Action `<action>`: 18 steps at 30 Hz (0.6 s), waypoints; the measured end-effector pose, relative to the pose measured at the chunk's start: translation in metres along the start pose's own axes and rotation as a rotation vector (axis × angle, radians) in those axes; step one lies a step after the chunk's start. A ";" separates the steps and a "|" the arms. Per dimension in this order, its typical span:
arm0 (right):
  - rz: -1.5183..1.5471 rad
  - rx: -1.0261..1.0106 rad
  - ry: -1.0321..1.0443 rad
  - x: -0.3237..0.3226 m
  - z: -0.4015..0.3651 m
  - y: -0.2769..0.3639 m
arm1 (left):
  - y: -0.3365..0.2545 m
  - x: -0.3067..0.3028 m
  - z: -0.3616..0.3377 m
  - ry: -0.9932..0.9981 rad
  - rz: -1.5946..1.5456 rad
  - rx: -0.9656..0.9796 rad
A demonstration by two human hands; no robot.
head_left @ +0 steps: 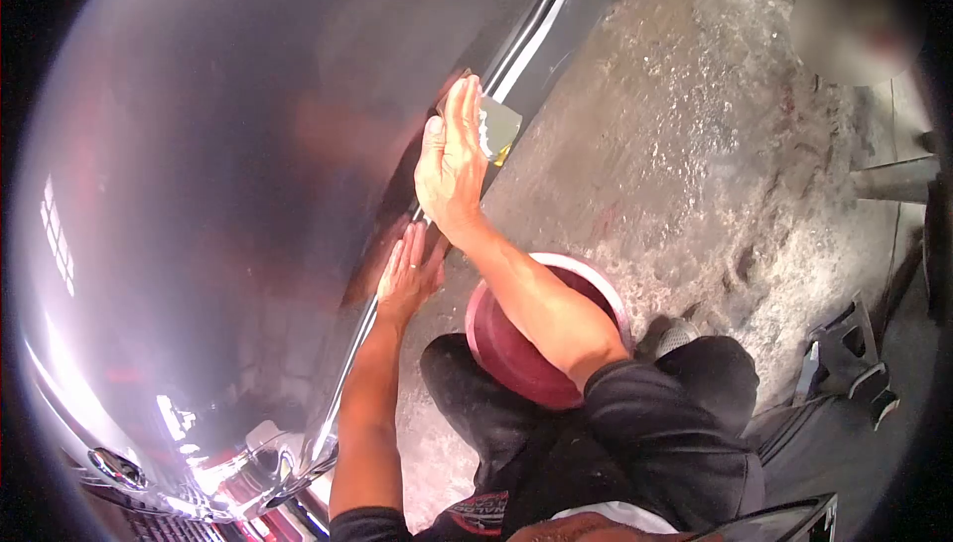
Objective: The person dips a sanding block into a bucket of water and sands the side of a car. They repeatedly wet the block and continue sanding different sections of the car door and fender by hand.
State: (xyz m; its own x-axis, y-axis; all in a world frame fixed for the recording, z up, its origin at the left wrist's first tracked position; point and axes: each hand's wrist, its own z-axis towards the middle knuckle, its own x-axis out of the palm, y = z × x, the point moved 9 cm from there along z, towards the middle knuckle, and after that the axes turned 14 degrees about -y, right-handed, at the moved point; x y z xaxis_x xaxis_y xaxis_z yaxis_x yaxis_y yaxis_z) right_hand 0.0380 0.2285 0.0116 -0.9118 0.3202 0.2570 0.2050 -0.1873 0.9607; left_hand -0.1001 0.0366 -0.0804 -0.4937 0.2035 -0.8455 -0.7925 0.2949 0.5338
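Observation:
The glossy dark panel of a car (pixel 248 145) fills the left side of the view. Flat against its edge rests my left hand (pixel 409 269), fingers stretched out, with a ring on one finger. Farther up the same edge, my right hand (pixel 455 160) lies with its fingers extended and the thumb apart. Just right of the right fingers, a grey-green patch (pixel 503 129) with white and yellow marks shows on the car's side; part of it may be behind the hand. Neither hand is wrapped round anything.
A red bucket (pixel 511 353) with a pale rim stands between the person's legs, below the right forearm. Wet, rough concrete floor (pixel 645 145) stretches to the right. Dark metal or plastic parts (pixel 844 353) lie at the right. A headlight (pixel 268 463) is at the lower left.

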 end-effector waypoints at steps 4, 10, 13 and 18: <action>0.012 -0.111 0.060 0.006 -0.053 -0.001 | 0.008 0.051 -0.024 0.228 -0.356 -0.154; 0.011 -0.073 -0.037 0.002 0.010 0.006 | 0.004 0.007 0.000 -0.031 0.069 0.001; 0.074 -0.094 0.084 0.012 -0.059 0.003 | 0.008 0.014 0.005 0.100 -0.102 -0.077; -0.023 -0.098 -0.039 0.006 -0.005 0.011 | -0.004 -0.011 -0.011 -0.134 0.142 0.033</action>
State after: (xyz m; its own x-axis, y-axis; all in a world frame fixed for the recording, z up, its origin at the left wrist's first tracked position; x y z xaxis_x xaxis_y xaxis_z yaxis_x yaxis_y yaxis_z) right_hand 0.0327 0.2236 0.0229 -0.9011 0.3606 0.2409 0.1470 -0.2686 0.9520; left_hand -0.0957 0.0226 -0.0736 -0.5458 0.3665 -0.7535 -0.7053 0.2846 0.6493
